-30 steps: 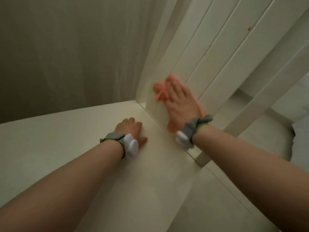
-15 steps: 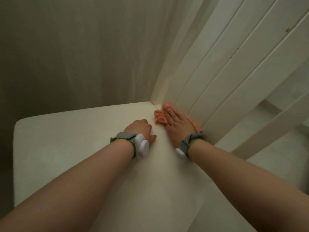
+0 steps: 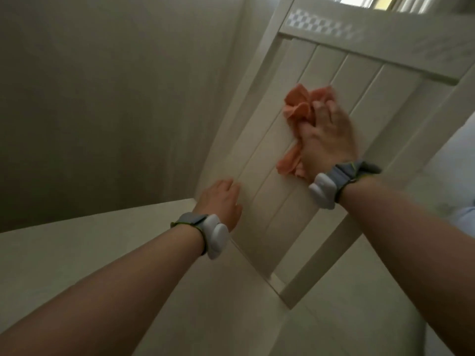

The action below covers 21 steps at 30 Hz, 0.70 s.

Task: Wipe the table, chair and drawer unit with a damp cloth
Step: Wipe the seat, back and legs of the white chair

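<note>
The right hand (image 3: 326,140) grips the bunched cloth (image 3: 298,105) against the chair (image 3: 277,214) back, whose slats run lengthwise up past it. The left hand (image 3: 218,201) rests open below.

Single head-worn wide-angle view, close, facing the chair (image 3: 282,201) back

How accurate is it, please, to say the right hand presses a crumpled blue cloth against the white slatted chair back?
Only the colour is wrong: the head view shows the right hand pressing a crumpled orange cloth against the white slatted chair back.
</note>
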Each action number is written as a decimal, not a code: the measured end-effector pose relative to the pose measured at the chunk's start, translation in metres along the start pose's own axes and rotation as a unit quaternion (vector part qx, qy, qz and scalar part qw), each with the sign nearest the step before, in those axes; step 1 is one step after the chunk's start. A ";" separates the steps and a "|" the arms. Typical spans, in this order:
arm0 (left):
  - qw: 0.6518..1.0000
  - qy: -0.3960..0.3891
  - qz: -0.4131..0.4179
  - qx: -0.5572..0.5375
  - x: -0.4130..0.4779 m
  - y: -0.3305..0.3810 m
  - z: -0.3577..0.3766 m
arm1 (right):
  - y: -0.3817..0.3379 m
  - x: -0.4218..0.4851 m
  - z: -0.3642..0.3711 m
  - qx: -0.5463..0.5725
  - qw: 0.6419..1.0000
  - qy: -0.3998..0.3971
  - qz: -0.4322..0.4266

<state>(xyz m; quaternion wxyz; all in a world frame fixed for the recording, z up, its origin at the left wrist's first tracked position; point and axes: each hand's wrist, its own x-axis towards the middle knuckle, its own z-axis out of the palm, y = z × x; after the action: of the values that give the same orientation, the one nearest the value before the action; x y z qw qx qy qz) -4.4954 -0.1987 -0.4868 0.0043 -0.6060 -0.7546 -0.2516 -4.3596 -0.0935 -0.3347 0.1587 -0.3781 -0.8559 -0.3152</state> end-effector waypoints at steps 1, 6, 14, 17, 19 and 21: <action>1.000 0.020 0.010 -0.003 0.007 0.006 -0.006 | 0.000 0.000 -0.002 -0.006 1.000 -0.005 0.000; 0.998 0.065 0.011 0.009 0.030 0.027 -0.022 | -0.022 -0.047 0.014 -0.033 0.986 -0.089 -0.141; 0.999 0.032 0.008 -0.034 0.045 0.049 -0.039 | 0.064 0.001 -0.036 -0.072 0.996 0.045 -0.031; 0.998 0.032 0.016 -0.051 0.049 0.054 -0.042 | 0.061 0.003 -0.042 -0.079 0.995 0.059 0.006; 0.997 0.043 0.028 -0.057 0.049 0.057 -0.042 | 0.038 -0.010 -0.026 -0.064 0.997 0.008 -0.042; 0.995 0.042 0.048 -0.074 0.050 0.058 -0.041 | 0.019 -0.028 -0.009 -0.066 0.988 -0.061 -0.128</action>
<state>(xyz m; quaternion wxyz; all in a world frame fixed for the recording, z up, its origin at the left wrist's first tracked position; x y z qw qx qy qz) -4.4672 -0.1608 -0.4138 0.0028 -0.6291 -0.7032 -0.3313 -4.3265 -0.1051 -0.3348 0.0398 -0.2936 -0.8825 -0.3652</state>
